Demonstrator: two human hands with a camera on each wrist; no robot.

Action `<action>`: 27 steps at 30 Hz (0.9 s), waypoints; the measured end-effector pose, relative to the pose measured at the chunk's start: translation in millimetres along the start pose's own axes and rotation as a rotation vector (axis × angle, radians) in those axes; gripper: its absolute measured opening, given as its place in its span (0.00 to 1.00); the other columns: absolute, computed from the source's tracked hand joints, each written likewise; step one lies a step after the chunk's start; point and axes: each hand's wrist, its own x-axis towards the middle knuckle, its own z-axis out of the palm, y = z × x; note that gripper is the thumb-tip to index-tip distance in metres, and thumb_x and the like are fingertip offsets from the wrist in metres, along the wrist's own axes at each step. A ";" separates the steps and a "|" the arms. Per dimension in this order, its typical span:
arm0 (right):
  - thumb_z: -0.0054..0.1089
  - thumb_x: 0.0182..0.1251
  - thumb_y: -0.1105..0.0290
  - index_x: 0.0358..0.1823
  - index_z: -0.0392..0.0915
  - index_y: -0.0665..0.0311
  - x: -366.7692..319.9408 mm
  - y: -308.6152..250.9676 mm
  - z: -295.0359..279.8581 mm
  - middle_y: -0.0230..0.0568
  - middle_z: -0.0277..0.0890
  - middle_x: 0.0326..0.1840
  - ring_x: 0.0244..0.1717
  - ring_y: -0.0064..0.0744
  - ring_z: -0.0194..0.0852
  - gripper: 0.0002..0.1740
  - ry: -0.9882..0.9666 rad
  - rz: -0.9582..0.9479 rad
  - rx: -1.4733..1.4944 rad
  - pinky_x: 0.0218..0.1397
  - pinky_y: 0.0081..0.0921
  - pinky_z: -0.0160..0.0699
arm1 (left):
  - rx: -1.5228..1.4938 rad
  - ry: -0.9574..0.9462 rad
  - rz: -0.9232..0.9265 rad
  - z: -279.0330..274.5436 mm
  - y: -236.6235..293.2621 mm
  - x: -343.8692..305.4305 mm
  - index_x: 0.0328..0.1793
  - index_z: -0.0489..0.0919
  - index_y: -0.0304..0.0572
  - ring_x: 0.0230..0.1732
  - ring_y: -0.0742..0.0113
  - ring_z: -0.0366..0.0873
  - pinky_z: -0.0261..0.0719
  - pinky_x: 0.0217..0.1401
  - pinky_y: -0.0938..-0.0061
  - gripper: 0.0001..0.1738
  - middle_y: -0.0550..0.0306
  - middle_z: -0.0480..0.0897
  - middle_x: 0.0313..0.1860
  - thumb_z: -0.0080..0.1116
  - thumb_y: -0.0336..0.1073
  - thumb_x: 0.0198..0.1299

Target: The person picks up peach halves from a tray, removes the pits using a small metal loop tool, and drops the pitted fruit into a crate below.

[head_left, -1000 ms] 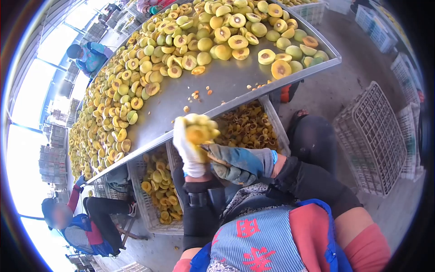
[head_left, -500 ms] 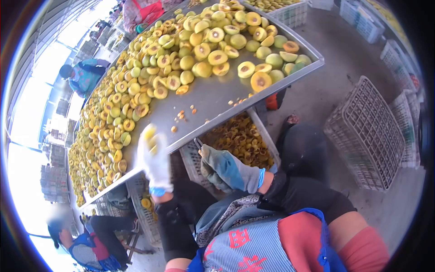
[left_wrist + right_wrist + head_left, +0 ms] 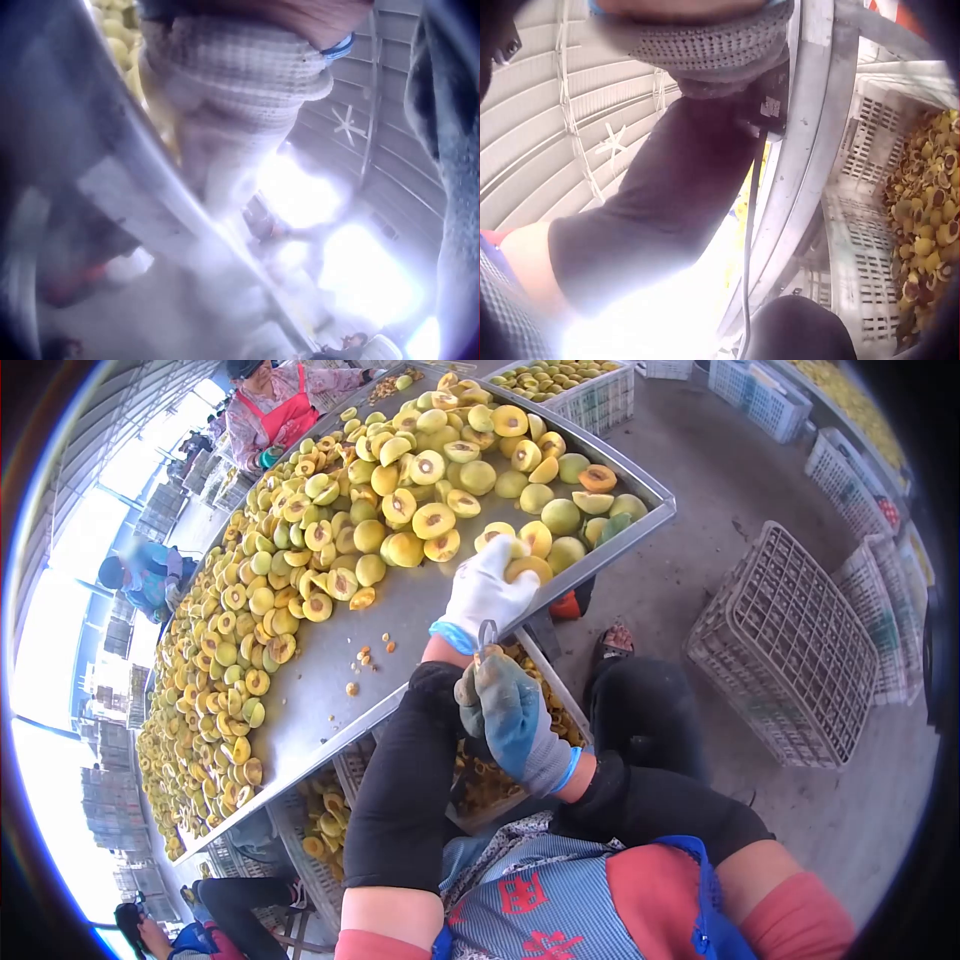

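My left hand point(image 3: 488, 595), in a white glove with a blue band, reaches over the metal table's near edge. Its fingers and thumb are around a halved yellow peach point(image 3: 528, 569) among other halves near the right corner. My right hand point(image 3: 510, 710), in a blue and grey glove, grips a tool with a thin metal loop point(image 3: 487, 632); its handle is hidden in the fist. That hand is just below the left wrist, in front of the table edge. In the wrist views only the white glove point(image 3: 232, 90) and the grey knit cuff point(image 3: 705, 52) show, fingertips hidden.
Halved peaches point(image 3: 300, 550) pile along the metal table point(image 3: 330, 695), with loose pits point(image 3: 365, 657) on bare metal. Below its edge, a crate of scooped-out pieces point(image 3: 926, 232) stands beside another of yellow halves point(image 3: 325, 815). An upturned crate point(image 3: 790, 645) stands right. Other people sit around the table.
My left hand held several halves beside the tool, swung left as a blur at the table edge, then moved right to the corner fruit. My right hand keeps its grip. The head view has shifted.
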 end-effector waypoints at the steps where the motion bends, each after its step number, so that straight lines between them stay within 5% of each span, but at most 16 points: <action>1: 0.47 0.82 0.54 0.42 0.73 0.61 -1.5 -0.2 0.6 0.25 0.71 0.31 0.25 0.11 0.65 0.17 0.004 0.019 0.050 0.28 0.13 0.65 | -0.089 0.030 -0.067 -6.2 0.6 -6.7 0.57 0.79 0.39 0.55 0.60 0.83 0.81 0.59 0.69 0.20 0.48 0.84 0.54 0.67 0.34 0.58; 3: 0.47 0.82 0.55 0.44 0.74 0.61 -3.3 -10.2 -3.1 0.25 0.71 0.31 0.25 0.11 0.64 0.16 -0.010 0.066 0.027 0.28 0.13 0.65 | -0.342 0.146 -0.073 -16.0 -22.7 -16.5 0.63 0.76 0.37 0.55 0.67 0.81 0.81 0.59 0.72 0.26 0.52 0.82 0.56 0.69 0.30 0.58; 8: 0.50 0.82 0.58 0.46 0.77 0.67 4.0 5.4 -5.4 0.26 0.71 0.27 0.26 0.12 0.64 0.17 -0.013 -0.033 -0.234 0.27 0.17 0.66 | -0.961 0.204 -0.235 -86.8 5.1 -95.0 0.71 0.71 0.38 0.59 0.57 0.80 0.82 0.60 0.60 0.27 0.47 0.80 0.60 0.60 0.29 0.65; 9: 0.53 0.80 0.58 0.47 0.79 0.69 3.5 3.2 -1.2 0.34 0.77 0.27 0.28 0.18 0.70 0.18 -0.040 -0.008 -0.248 0.31 0.23 0.71 | -1.028 0.177 -0.268 -95.3 11.2 -112.8 0.71 0.71 0.38 0.60 0.56 0.80 0.82 0.60 0.59 0.27 0.47 0.79 0.61 0.59 0.30 0.66; 13: 0.53 0.79 0.52 0.53 0.81 0.65 -2.9 -4.5 8.2 0.47 0.86 0.38 0.39 0.26 0.82 0.22 -0.223 -0.021 -0.609 0.44 0.34 0.80 | -1.127 0.327 -0.296 -93.3 41.5 -159.4 0.68 0.72 0.36 0.59 0.55 0.79 0.81 0.58 0.65 0.24 0.45 0.78 0.62 0.61 0.33 0.66; 20: 0.54 0.77 0.49 0.56 0.79 0.68 -12.0 18.2 21.3 0.55 0.86 0.42 0.46 0.35 0.86 0.27 -0.346 0.029 -0.498 0.50 0.33 0.79 | -0.927 0.606 -0.174 -85.7 51.5 -180.6 0.66 0.73 0.34 0.47 0.60 0.80 0.82 0.52 0.70 0.18 0.46 0.78 0.57 0.51 0.27 0.72; 24: 0.55 0.76 0.47 0.56 0.79 0.69 -14.9 26.7 26.8 0.57 0.85 0.43 0.47 0.43 0.86 0.29 -0.384 0.046 -0.519 0.52 0.36 0.79 | -0.893 0.557 -0.239 -95.1 33.3 -188.0 0.65 0.74 0.36 0.49 0.56 0.82 0.83 0.53 0.66 0.22 0.46 0.81 0.54 0.43 0.46 0.79; 27: 0.56 0.74 0.45 0.56 0.79 0.69 -16.3 33.1 22.8 0.57 0.85 0.43 0.47 0.47 0.87 0.30 -0.393 0.061 -0.576 0.52 0.38 0.79 | -0.827 0.614 -0.248 -81.9 30.7 -189.6 0.65 0.74 0.36 0.54 0.52 0.82 0.82 0.56 0.62 0.25 0.45 0.81 0.57 0.43 0.50 0.78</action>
